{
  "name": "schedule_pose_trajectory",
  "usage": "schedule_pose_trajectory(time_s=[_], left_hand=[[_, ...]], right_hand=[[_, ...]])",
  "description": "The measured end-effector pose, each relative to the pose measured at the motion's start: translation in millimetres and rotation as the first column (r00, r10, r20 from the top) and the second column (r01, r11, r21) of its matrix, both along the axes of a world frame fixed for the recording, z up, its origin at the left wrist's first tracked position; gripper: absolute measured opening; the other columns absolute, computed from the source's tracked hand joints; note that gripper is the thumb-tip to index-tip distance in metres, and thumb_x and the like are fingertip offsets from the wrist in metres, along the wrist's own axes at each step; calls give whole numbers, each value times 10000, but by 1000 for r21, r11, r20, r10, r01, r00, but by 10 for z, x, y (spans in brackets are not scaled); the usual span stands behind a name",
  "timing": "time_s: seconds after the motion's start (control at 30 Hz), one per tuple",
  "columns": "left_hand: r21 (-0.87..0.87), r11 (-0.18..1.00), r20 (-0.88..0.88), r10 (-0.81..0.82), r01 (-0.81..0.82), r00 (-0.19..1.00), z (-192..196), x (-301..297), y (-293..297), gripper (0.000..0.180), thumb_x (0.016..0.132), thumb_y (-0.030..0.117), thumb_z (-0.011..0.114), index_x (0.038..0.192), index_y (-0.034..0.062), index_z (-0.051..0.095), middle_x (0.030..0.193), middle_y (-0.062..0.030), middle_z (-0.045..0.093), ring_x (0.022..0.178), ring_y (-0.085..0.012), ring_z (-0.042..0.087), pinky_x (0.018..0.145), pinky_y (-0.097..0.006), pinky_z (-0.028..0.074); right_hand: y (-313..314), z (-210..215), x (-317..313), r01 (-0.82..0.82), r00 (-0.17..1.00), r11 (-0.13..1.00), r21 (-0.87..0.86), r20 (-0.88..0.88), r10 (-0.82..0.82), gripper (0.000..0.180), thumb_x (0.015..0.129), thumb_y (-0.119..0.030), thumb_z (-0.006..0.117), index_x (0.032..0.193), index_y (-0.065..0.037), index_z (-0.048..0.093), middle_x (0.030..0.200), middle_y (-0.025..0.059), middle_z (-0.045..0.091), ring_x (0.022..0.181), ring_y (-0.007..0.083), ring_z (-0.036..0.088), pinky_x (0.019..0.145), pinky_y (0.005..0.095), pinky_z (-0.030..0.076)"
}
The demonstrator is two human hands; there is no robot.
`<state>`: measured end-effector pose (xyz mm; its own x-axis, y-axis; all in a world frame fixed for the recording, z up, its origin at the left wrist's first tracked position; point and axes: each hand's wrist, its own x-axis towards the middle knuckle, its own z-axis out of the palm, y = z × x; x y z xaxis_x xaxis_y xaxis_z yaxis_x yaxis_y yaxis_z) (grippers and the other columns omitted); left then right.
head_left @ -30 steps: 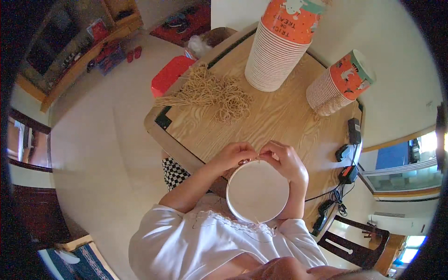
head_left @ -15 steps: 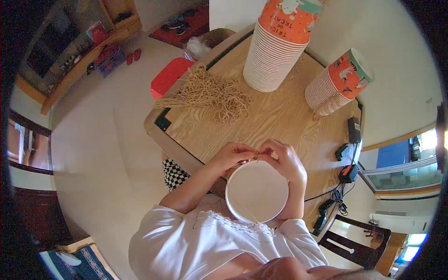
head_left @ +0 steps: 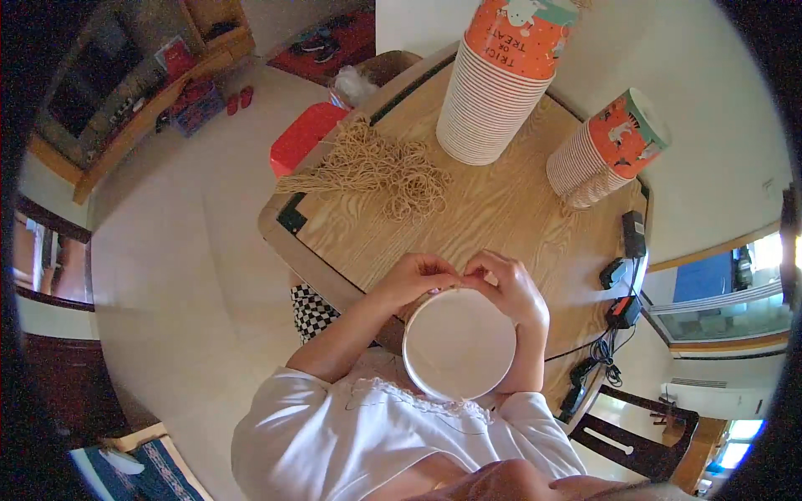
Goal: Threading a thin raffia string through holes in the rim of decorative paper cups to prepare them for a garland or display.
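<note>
A white paper bucket (head_left: 461, 346) rests against my lap and the table edge, its round white face turned up toward me. At its far edge my left hand (head_left: 418, 277) and my right hand (head_left: 508, 288) meet, fingertips pinched together. Between them a thin bit of tan twine (head_left: 457, 289) shows at the rim; most of it is hidden by the fingers. My right wrist lies along the bucket's right side. A loose heap of tan twine pieces (head_left: 380, 171) lies beyond my left hand on the wooden table (head_left: 493, 225).
A tall stack of orange-printed paper buckets (head_left: 493, 108) stands at the far side, with a shorter stack (head_left: 606, 150) to its right. Black power adapters and cables (head_left: 622, 311) line the right edge. A red stool (head_left: 302, 138) is beyond the left edge; a dark chair (head_left: 639, 430) stands lower right.
My fingertips have shifted slightly at the bucket's rim, still pinched together. The twine strand seen across the bucket earlier is less visible now. The stacks and heap stay put.
</note>
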<state>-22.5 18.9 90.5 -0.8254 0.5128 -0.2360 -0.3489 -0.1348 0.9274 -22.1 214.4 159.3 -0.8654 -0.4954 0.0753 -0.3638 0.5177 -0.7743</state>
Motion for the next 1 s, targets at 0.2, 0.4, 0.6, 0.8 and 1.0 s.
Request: schedule_pose_trajectory(time_s=[0.2, 0.4, 0.6, 0.8, 1.0], left_hand=[[-93, 994, -26, 47, -49, 999, 10, -7, -42, 197, 812, 172, 662, 940, 23, 646, 834, -44, 658, 745, -103, 605, 681, -243, 484], [-53, 996, 16, 68, -67, 998, 34, -7, -62, 199, 815, 176, 662, 941, 24, 635, 819, -33, 650, 729, -100, 599, 664, -243, 479], [9, 996, 45, 90, -90, 995, 5, -6, -99, 162, 817, 145, 656, 923, 27, 627, 809, -31, 642, 711, -102, 593, 654, -240, 479], [110, 984, 119, 125, -138, 985, -39, -13, -118, 159, 821, 135, 649, 921, 16, 617, 810, -35, 638, 704, -108, 591, 654, -240, 480], [168, 975, 94, 131, -145, 987, 23, -4, -105, 130, 834, 116, 632, 913, 16, 606, 816, -48, 638, 709, -111, 597, 655, -233, 484]], right_hand=[[-8, -71, -17, 14, 1000, 1000, 1, -14, -14, 141, 770, -98, 669, 852, -16, 587, 751, 85, 598, 713, 203, 620, 621, 300, 486], [-75, -171, -63, -30, 998, 999, -12, 56, 30, 196, 787, -169, 676, 872, -30, 568, 749, 93, 602, 696, 226, 616, 618, 327, 483], [-113, -101, -38, -54, 992, 996, -75, 113, 63, 177, 784, -91, 667, 888, -21, 543, 742, 80, 590, 697, 186, 602, 641, 295, 478], [-73, -92, -32, -72, 988, 995, -66, 134, 80, 178, 783, -81, 657, 897, -16, 537, 754, 82, 598, 709, 183, 608, 652, 301, 481], [-100, -111, -56, -57, 985, 998, -4, 165, 57, 182, 790, -138, 666, 893, -21, 571, 741, 79, 599, 702, 176, 604, 631, 299, 472]])
